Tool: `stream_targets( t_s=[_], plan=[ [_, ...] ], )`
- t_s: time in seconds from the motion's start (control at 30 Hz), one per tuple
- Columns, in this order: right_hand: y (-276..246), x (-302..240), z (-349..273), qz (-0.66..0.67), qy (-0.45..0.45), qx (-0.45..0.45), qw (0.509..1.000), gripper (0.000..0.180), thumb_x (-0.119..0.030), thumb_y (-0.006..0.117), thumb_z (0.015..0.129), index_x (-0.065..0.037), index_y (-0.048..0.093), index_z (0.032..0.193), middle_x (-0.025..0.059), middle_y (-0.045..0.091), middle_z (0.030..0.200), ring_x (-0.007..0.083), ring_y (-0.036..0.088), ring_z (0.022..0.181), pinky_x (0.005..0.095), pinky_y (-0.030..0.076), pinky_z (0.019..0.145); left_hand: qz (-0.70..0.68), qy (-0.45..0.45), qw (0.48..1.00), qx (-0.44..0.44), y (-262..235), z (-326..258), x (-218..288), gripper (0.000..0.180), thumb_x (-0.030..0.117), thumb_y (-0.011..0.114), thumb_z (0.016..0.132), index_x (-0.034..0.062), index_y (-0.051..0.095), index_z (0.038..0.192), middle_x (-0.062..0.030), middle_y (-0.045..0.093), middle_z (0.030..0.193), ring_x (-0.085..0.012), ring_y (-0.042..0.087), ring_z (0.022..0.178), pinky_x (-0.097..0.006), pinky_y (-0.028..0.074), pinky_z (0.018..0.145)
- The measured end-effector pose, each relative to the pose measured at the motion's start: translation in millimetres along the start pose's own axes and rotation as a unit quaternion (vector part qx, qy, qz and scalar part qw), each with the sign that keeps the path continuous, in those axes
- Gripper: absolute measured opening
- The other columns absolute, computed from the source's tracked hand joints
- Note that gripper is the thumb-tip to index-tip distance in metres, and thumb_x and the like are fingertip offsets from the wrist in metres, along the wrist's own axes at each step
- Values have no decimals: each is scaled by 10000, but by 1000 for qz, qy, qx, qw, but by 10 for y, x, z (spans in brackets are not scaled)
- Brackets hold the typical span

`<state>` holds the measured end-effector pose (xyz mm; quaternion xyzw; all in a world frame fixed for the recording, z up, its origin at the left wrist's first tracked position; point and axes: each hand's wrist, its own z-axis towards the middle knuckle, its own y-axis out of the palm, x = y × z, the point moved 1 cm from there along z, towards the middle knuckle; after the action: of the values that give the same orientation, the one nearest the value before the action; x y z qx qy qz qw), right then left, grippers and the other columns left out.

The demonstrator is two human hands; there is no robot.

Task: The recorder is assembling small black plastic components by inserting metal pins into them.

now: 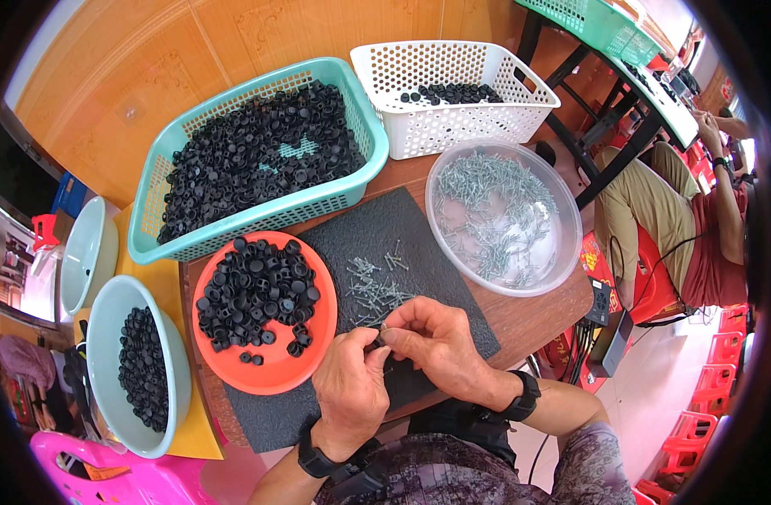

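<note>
My left hand (352,389) is closed in a pinch around a small black plastic cap (377,342), mostly covered by the fingers. Thumb and forefinger of my right hand (436,347) press together right against it; what they hold is too small to make out. Both hands hover over the near part of a dark textured mat (318,231). Just beyond them lies a loose scatter of silver screws (373,290). To the left, an orange-red plate (272,385) carries a heap of similar black caps (255,290).
Beyond the mat stand a green basket (259,242) full of black caps and a white basket (465,130) with fewer. A clear round tub (562,244) of screws is at right. Pale basins (181,370) flank the left edge. Another person (714,227) sits far right.
</note>
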<state>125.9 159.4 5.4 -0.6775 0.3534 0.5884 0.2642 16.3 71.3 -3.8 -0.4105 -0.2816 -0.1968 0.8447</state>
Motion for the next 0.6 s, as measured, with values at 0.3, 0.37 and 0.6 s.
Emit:
stream_targets(
  t_s=[0.3,0.37,0.6],
  plan=[
    [23,-12,-32,121,115,-31,985,166,-148,615,848,6,595,907,45,634,783,65,563,659,189,422,500,55,35,997,52,-5,4,35,225,-9,622,807,-32,530,1011,-138,569,793,-296,554,627,-367,448,548],
    [29,-30,-41,129,126,-34,983,164,-143,615,846,8,593,905,50,637,786,68,562,658,190,419,496,45,20,997,60,-9,-29,16,227,-13,624,807,-25,529,1013,-136,568,787,-285,557,620,-357,449,544],
    [32,-88,-102,63,60,-20,996,153,-119,619,840,26,606,886,34,623,780,61,548,678,201,437,560,-122,-147,982,7,-63,-46,4,171,11,552,894,-8,469,1042,-14,500,757,-63,473,646,-201,405,573]
  ],
)
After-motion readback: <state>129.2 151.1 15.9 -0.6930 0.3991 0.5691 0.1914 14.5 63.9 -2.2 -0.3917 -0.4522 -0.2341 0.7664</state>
